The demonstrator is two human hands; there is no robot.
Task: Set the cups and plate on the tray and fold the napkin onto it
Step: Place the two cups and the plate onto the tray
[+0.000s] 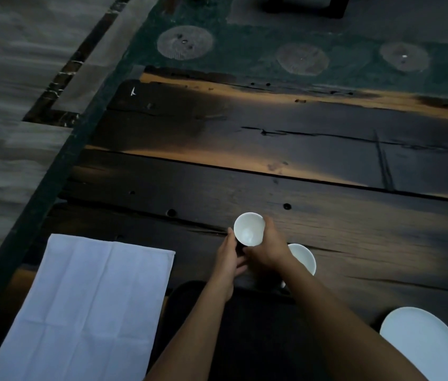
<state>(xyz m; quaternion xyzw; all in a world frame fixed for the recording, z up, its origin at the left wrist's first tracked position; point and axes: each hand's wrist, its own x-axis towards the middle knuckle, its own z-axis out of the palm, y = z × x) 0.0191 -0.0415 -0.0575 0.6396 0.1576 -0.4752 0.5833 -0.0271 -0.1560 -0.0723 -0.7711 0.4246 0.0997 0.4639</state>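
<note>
Left hand (228, 259) and right hand (268, 250) grip one cup (248, 229); tray (258, 325) looks bare; other cup (304, 257), plate (423, 345), flat napkin (85, 306) left to do.

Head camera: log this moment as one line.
cup: held by left hand and right hand | second cup, plate: on table, off tray | napkin: spread flat beside tray

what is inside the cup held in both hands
Nothing shows inside the held cup: only its bare white bottom. The left hand and right hand cover its lower outside, so what lies under it cannot be seen.
</note>
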